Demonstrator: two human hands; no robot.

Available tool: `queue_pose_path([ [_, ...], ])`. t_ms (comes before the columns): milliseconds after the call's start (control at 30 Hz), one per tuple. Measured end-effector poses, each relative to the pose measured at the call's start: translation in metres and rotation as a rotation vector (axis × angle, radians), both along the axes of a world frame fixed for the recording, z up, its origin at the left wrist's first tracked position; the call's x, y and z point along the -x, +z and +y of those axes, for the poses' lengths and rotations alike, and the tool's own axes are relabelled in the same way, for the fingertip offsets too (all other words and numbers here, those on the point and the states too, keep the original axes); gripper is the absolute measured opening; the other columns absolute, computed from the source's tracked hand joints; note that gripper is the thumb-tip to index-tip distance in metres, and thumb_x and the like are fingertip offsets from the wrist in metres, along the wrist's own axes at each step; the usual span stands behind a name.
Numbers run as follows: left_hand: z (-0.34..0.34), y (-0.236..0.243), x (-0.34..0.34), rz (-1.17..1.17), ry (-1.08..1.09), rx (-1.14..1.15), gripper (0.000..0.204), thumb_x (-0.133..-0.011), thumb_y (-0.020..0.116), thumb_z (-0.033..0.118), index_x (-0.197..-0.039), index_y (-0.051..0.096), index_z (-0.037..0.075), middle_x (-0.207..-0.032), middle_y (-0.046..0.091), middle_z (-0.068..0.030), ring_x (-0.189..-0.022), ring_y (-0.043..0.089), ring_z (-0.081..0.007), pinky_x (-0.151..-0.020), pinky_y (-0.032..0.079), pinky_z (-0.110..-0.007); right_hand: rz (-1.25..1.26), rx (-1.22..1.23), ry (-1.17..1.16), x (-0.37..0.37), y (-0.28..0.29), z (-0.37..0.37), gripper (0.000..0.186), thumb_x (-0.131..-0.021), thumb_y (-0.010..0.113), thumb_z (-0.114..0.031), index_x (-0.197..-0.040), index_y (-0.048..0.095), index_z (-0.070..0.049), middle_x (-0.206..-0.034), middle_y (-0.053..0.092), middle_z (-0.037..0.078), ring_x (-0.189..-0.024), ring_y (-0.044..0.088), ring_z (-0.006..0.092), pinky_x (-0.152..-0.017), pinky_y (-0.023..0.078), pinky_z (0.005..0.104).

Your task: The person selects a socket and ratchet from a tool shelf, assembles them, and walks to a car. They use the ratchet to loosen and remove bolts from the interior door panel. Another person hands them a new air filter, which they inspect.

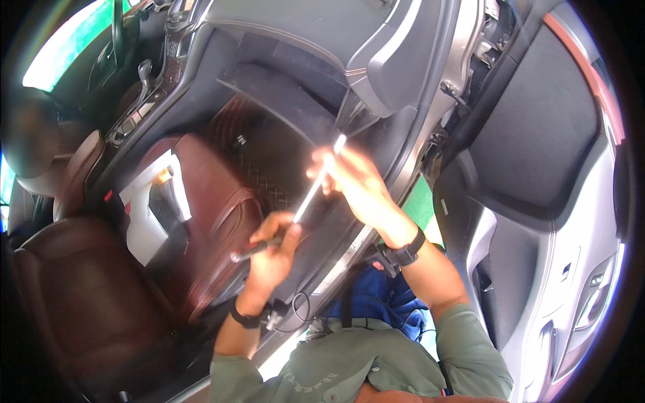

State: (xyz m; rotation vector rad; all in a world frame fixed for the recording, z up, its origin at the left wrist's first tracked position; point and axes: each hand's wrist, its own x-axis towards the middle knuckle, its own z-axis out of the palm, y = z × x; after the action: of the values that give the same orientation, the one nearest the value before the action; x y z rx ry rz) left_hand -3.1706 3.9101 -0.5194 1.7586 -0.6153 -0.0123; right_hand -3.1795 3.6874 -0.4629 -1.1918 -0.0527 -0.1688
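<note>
A long, bright metal rod [310, 201] runs slantwise between my two hands, over the car's front passenger footwell. My right hand [349, 176] has its fingers closed round the rod's far end, blurred by glare. My left hand [273, 254] is closed at the near end. A dark tool handle with some red [247, 253] sticks out of its left side, at a different angle from the rod. Whether rod and handle are joined is hidden by the fingers. Just beyond the rod's tip is the end of the dashboard [381, 94].
To my left, the brown leather seat [80, 282] carries white paper or card [144, 225]. A quilted brown floor mat [269, 185] lies in the footwell. The opened door [531, 127] stands at my right, the sill [344, 262] before me. Beyond the seat is the gear lever [144, 72].
</note>
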Motion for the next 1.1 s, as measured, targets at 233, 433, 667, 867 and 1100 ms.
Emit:
queue_pose_path([
  [233, -0.021, 0.046, -0.064, -0.142, -0.114, -0.242, 0.025, -0.088, 0.069, 0.005, -0.111, 0.059, 0.003, -0.084, 0.057, -0.009, -0.075, 0.056, -0.0186, -0.07, 0.046, -0.032, 0.038, -0.01, -0.031, -0.054, 0.0, -0.011, 0.033, -0.107, 0.052, -0.029, -0.123, 0.059, -0.001, -0.103, 0.071, 0.012, -0.081, 0.062, 0.009, -0.074, 0.054, 0.0254],
  [433, -0.022, 0.031, -0.099, -0.309, -0.255, -0.236, 0.045, -0.077, 0.068, -0.007, -0.119, 0.057, 0.001, -0.101, 0.059, -0.0149, -0.094, 0.062, -0.0288, -0.084, 0.049, -0.036, 0.053, 0.065, -0.033, -0.08, -0.004, -0.023, 0.031, -0.108, 0.051, -0.026, -0.122, 0.061, 0.0, -0.105, 0.071, 0.014, -0.083, 0.063, 0.0117, -0.079, 0.053, 0.0276],
  [667, -0.028, 0.026, -0.15, 0.498, -0.49, 0.108, 0.059, -0.077, 0.057, -0.014, -0.132, 0.061, 0.008, -0.106, 0.06, -0.001, -0.095, 0.057, -0.0116, -0.086, 0.051, -0.026, 0.091, 0.028, -0.145, -0.103, 0.008, -0.034, 0.026, -0.108, 0.05, -0.023, -0.115, 0.063, -0.001, -0.101, 0.07, 0.011, -0.082, 0.062, 0.0139, -0.079, 0.054, 0.0304],
  [867, -0.033, 0.017, -0.144, 0.57, -0.503, 0.234, 0.054, -0.084, 0.061, -0.011, -0.136, 0.058, 0.004, -0.106, 0.061, -0.0027, -0.097, 0.06, -0.0135, -0.087, 0.055, -0.028, 0.031, 0.061, -0.124, -0.103, 0.003, -0.036, 0.025, -0.109, 0.048, -0.022, -0.114, 0.061, -0.001, -0.1, 0.07, 0.011, -0.081, 0.062, 0.012, -0.076, 0.053, 0.0287],
  [1100, -0.032, 0.018, -0.127, 0.312, -0.559, -0.061, 0.038, -0.097, 0.068, 0.016, -0.133, 0.059, 0.006, -0.099, 0.062, -0.002, -0.082, 0.057, -0.0087, -0.075, 0.049, -0.025, 0.119, 0.021, -0.015, -0.075, -0.011, -0.031, 0.025, -0.108, 0.049, -0.025, -0.115, 0.059, -0.003, -0.105, 0.071, 0.012, -0.085, 0.066, 0.0143, -0.078, 0.056, 0.0287],
])
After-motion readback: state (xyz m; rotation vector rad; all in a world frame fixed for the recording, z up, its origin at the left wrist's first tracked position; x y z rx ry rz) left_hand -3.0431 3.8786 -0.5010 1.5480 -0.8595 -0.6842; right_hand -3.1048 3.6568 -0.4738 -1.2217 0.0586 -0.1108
